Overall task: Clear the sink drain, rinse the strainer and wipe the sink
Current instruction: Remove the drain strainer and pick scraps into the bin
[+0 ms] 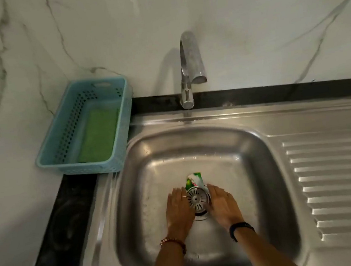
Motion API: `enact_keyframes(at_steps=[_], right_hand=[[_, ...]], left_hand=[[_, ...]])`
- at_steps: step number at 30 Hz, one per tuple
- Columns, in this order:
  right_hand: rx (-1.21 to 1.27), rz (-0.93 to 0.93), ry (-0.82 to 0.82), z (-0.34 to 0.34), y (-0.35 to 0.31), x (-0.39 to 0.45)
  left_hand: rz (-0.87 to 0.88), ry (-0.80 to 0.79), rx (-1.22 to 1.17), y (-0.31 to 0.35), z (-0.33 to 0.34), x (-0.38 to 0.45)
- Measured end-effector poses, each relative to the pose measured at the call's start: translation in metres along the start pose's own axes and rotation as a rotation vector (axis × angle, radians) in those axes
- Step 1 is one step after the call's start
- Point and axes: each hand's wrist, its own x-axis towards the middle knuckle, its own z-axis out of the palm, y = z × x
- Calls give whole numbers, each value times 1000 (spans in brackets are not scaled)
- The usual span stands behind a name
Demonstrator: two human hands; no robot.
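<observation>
Both hands down in the sink [268, 166], left hand [177, 209] and right hand [223, 204] flanking the tilted strainer [197, 198], fingers fairly straight against its sides, green wrapper [194, 180] just behind.

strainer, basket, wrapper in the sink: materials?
Strainer: looks like stainless steel, shiny, slotted. Basket: light blue plastic, matte, perforated walls. Wrapper: probably printed plastic film, glossy, crumpled, green and white; paper not excluded.

Bare forearms without sleeves: the left hand [178, 207] wears a finger ring and a beaded wrist bracelet [173, 242], the right hand [222, 204] a dark wristband [240, 228].
</observation>
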Motion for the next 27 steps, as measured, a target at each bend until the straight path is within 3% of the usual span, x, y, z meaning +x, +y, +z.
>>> enact_keyframes(at_steps=[3,8,15,18,20,22,24,27], right_hand=[[42,67,59,10,6,14],[53,106,144,18,0,29],[337,259,180,19,-10,21],[671,387,266,7,-14,10],[1150,545,291,-9,-21,0],[1595,648,214,-28,-29,-13],[1768,635,115,-45,-35,-26],[1813,533,78,-59,-42,-45]], left_hand=[[-146,1,-114,-4,13,8],[-209,-37,-256,-8,21,18],[-334,79,-750,2,13,6],[-258,145,-774,7,-1,-4],[-186,194,-793,10,-11,-13],[-123,239,-798,13,-21,-25],[-76,282,-810,17,-29,-35],[-37,279,-868,20,-42,-50]])
